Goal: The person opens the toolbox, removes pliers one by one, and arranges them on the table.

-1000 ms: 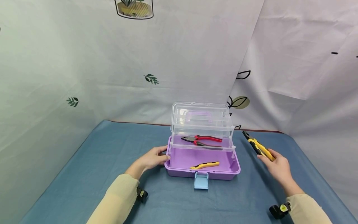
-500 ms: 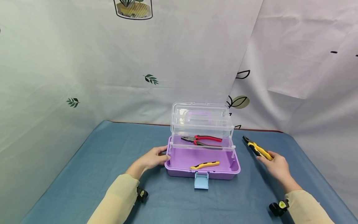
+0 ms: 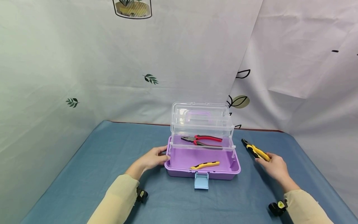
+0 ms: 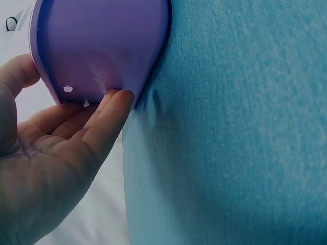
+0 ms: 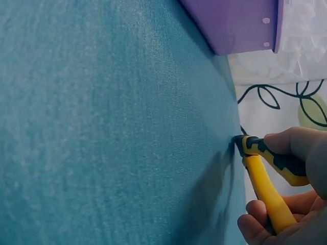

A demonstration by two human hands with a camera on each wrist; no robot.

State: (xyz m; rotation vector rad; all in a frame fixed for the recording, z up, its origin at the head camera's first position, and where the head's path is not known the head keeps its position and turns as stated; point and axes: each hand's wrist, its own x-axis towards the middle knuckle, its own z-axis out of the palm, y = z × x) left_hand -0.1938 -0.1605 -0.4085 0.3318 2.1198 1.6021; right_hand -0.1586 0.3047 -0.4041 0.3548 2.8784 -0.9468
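Observation:
A purple toolbox (image 3: 181, 158) with its clear lid raised stands on the blue cloth. My left hand (image 3: 152, 159) holds its left end, thumb at the rim and fingers against the outer side wall (image 4: 102, 46). To the right of the box, my right hand (image 3: 275, 168) grips yellow and black pliers (image 3: 255, 150) by the handles, black jaws pointing away and to the left. The right wrist view has the thumb on one handle of the pliers (image 5: 263, 184) and fingers round the other. Inside the box lies a slim curved yellow and black tool (image 3: 205, 165).
Red and black pliers (image 3: 202, 140) lie at the back of the box, seen through the clear tray part under the clear lid (image 3: 201, 116). A light blue latch (image 3: 201, 181) hangs down in front. White printed cloth (image 3: 112, 62) hangs behind the table (image 3: 84, 168).
My right hand has lowered the yellow and black pliers towards the table and shifted slightly left. The left hand and the toolbox have stayed in place.

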